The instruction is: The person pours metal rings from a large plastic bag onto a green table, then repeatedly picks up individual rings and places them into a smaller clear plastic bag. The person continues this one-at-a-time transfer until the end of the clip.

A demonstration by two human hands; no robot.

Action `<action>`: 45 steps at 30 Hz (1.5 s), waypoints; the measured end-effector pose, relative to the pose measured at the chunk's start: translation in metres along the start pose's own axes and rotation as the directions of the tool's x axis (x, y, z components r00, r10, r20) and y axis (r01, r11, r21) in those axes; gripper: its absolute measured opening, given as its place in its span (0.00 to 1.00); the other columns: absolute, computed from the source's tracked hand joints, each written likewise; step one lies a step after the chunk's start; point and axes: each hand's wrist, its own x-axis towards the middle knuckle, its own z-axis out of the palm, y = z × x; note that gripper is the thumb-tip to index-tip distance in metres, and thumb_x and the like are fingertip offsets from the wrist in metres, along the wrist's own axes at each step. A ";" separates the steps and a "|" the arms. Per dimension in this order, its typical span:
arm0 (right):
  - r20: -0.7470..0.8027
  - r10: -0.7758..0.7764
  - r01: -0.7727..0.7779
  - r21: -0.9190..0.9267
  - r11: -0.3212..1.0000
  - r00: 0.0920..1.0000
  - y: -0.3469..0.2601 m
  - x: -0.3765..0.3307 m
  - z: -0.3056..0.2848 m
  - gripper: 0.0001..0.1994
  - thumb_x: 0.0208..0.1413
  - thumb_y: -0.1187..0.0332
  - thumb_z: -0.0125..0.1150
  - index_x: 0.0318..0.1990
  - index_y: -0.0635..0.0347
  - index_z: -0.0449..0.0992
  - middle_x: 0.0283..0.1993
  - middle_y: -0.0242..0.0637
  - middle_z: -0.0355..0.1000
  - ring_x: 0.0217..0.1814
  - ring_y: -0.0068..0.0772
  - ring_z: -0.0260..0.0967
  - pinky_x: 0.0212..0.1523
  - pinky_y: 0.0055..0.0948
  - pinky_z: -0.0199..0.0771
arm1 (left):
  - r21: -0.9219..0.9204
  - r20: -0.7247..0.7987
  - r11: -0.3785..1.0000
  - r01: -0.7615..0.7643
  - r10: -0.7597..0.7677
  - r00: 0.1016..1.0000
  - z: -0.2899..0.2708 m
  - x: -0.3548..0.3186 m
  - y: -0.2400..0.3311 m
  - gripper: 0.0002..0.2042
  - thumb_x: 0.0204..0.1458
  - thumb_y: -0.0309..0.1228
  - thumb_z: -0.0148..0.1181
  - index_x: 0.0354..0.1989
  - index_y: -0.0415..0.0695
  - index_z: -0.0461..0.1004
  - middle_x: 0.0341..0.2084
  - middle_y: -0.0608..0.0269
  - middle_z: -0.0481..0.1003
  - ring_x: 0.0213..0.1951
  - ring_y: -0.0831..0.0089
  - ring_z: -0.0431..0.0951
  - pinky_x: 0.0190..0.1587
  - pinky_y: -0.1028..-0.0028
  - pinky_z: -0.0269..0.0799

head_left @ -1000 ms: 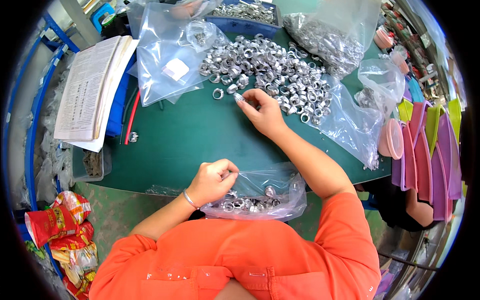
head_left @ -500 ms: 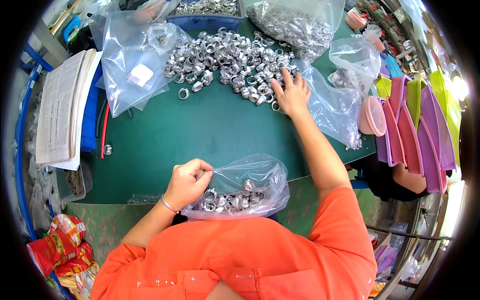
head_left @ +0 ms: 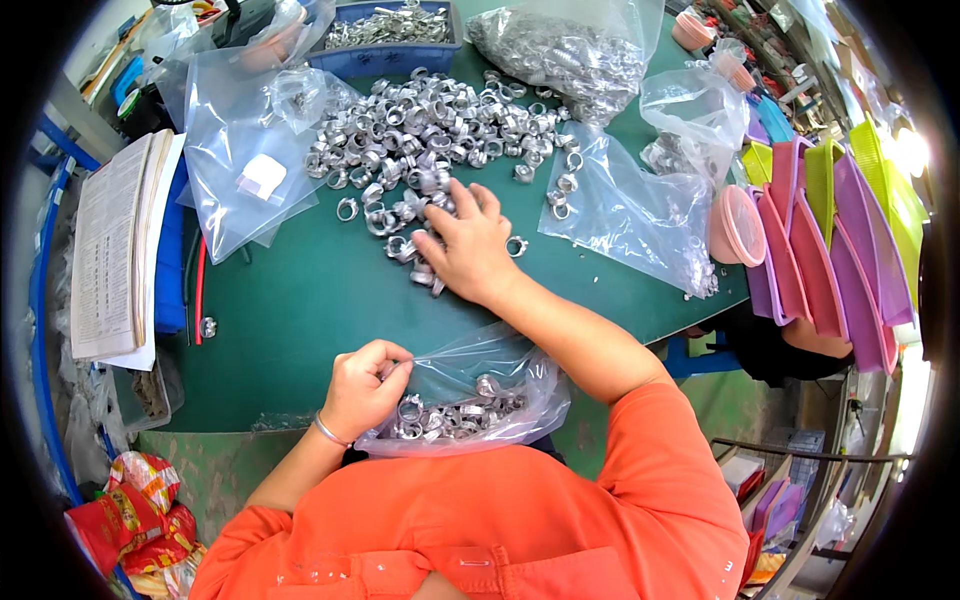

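My left hand pinches the rim of a clear plastic bag at the table's near edge. Inside the bag lie several ring-shaped metal clamps. My right hand is over the near side of a big heap of the same silver clamps, its fingers apart and touching some of them. A few clamps are partly hidden beneath that palm and fingers. One single clamp lies just right of the hand, and another clamp sits at the heap's left.
Flat clear bags lie left and right of the heap. Behind it stand a blue bin of small metal parts and a full clear bag. A paper stack is at left; a pink tub and coloured trays are at right.
My right hand has moved left and nearer from the heap's right side, and some clamps now lie nearer me. My left hand keeps its pinch on the bag.
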 end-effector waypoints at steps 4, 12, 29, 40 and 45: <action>0.063 -0.246 0.240 0.090 0.966 0.967 -0.020 -0.011 0.003 0.18 0.53 0.54 0.59 0.51 0.46 0.75 0.67 0.49 0.55 0.67 0.66 0.46 0.57 0.68 0.51 | 0.039 0.001 0.999 0.006 -0.006 1.000 -0.002 0.001 0.000 0.02 0.47 0.22 0.61 0.28 0.37 0.76 0.10 0.63 0.68 0.12 0.80 0.66 0.17 0.77 0.60; 0.082 -0.014 -0.011 0.301 0.954 0.997 0.055 -0.007 -0.072 0.14 0.48 0.76 0.63 0.44 0.58 0.76 0.43 0.43 0.69 0.48 0.48 0.66 0.51 0.38 0.67 | 0.007 0.024 1.000 0.028 -0.028 0.999 -0.001 -0.001 -0.001 0.02 0.48 0.22 0.61 0.29 0.37 0.76 0.11 0.66 0.70 0.14 0.84 0.67 0.18 0.79 0.60; 0.479 -0.212 -0.160 0.622 0.766 0.852 0.028 -0.026 -0.086 0.13 0.52 0.66 0.66 0.42 0.62 0.74 0.36 0.39 0.67 0.35 0.35 0.68 0.36 0.30 0.69 | -0.027 0.019 1.000 0.008 -0.008 1.000 -0.002 -0.001 -0.003 0.02 0.48 0.22 0.62 0.29 0.38 0.77 0.12 0.67 0.70 0.15 0.85 0.67 0.18 0.80 0.59; 0.463 -0.001 -0.114 0.220 0.969 0.886 0.009 -0.037 -0.075 0.15 0.44 0.66 0.67 0.39 0.64 0.73 0.37 0.45 0.69 0.39 0.51 0.70 0.39 0.42 0.72 | -0.033 0.048 0.999 -0.009 0.010 0.999 -0.003 0.000 -0.004 0.03 0.49 0.23 0.61 0.31 0.38 0.77 0.12 0.65 0.71 0.15 0.83 0.69 0.19 0.79 0.61; 0.715 -0.302 -0.287 0.577 0.765 0.631 0.007 -0.026 -0.108 0.15 0.43 0.66 0.71 0.37 0.63 0.76 0.30 0.33 0.68 0.27 0.22 0.66 0.26 0.25 0.68 | -0.015 0.042 1.000 0.023 -0.023 0.999 -0.004 -0.002 -0.004 0.03 0.48 0.23 0.61 0.31 0.38 0.77 0.12 0.64 0.72 0.15 0.83 0.69 0.20 0.79 0.62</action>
